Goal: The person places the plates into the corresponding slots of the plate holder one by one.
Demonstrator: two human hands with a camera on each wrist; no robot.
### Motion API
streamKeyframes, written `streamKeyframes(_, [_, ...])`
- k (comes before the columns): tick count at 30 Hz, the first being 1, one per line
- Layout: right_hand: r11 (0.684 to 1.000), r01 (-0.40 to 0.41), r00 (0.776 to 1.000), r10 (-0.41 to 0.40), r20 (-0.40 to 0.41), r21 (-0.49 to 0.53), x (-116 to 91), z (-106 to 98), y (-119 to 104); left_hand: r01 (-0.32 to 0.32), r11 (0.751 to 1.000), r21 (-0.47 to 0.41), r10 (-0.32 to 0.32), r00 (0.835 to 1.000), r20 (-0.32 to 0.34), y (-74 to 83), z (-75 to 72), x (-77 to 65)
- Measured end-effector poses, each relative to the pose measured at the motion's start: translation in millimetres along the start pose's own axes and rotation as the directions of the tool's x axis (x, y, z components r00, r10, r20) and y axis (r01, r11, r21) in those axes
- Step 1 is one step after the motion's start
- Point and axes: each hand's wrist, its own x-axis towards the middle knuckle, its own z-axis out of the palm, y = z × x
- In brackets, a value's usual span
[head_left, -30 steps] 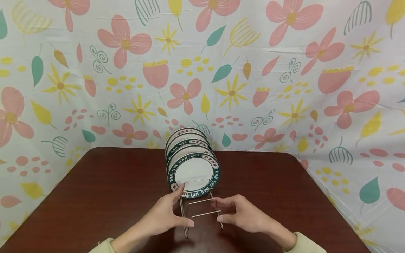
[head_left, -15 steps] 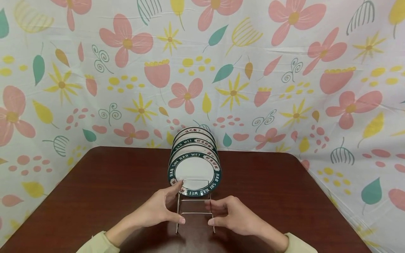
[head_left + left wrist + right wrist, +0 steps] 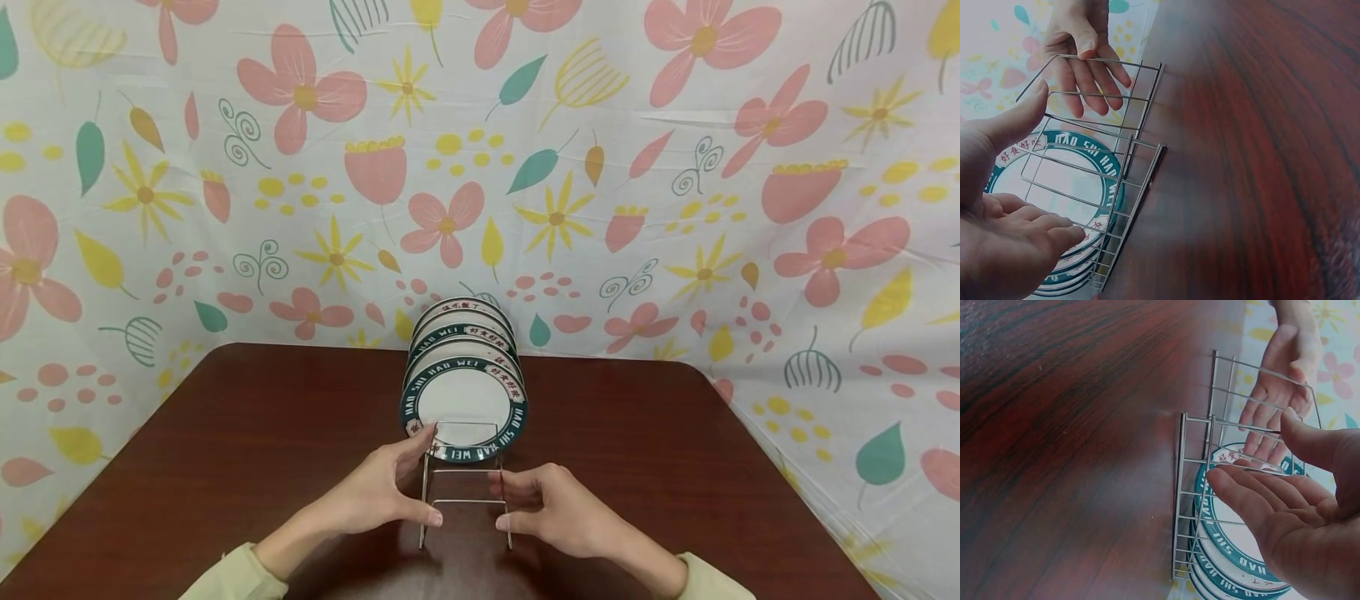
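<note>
Open hands (image 3: 378,498) (image 3: 551,508) flanking wire rack (image 3: 465,500) of plates (image 3: 467,402)

White plates (image 3: 463,398) rimmed in dark green with white lettering stand in a silver wire rack (image 3: 465,500) on a dark reddish-brown wood-grain counter (image 3: 225,433), against a white cloth (image 3: 675,208) patterned with pink flowers, yellow blooms and teal leaves.

Dark reddish-brown wooden table (image 3: 247,433) with rounded far corners and visible grain, glossy surface. Behind and on both sides hangs a white floral cloth backdrop (image 3: 675,167), printed with pink flowers, yellow starbursts, teal leaves and green swirls, faintly creased. Even, soft light, no hard shadows.
</note>
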Motion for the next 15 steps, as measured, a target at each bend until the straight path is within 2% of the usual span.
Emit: streamKeyframes(15, [1.000,-0.011,1.000,0.011,-0.007,0.003,-2.0,-2.4,-0.1,-0.006,1.000,-0.005,0.006,1.000,-0.003,-0.5,2.3,2.9])
